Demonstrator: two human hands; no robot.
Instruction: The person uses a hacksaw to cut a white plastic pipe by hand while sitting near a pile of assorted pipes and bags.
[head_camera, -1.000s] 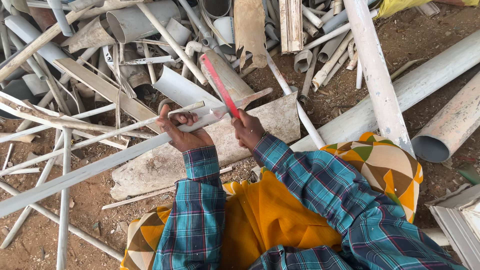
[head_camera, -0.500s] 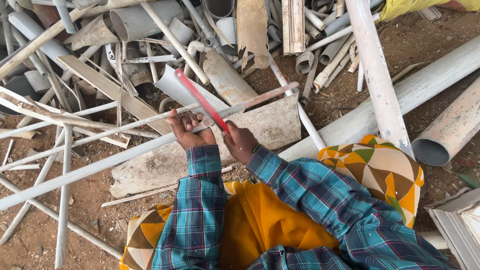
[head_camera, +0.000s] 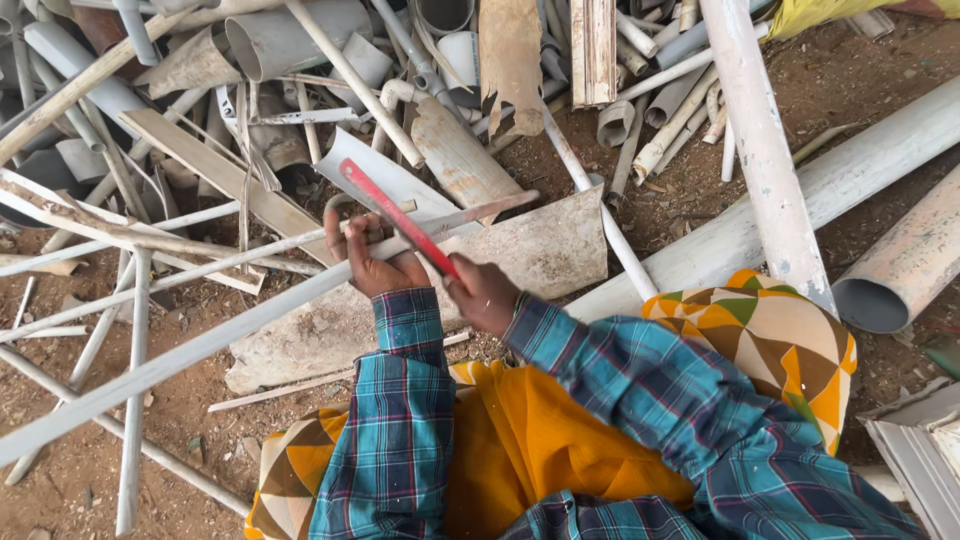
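Bare reddish-brown dirt ground (head_camera: 860, 130) is seen outdoors, strewn with a heap of broken whitish plastic pipes (head_camera: 300, 40) and strips. Two large grey pipes (head_camera: 880, 150) are laid slantwise at the right. A flat, dirty slab (head_camera: 540, 250) is set before the knees. Across it a long pale strip (head_camera: 200, 345) is laid, and the grip of the left hand (head_camera: 370, 262) is wrapped around it. A red blade (head_camera: 395, 215) is pinched in the right hand (head_camera: 485, 295), resting on the strip.
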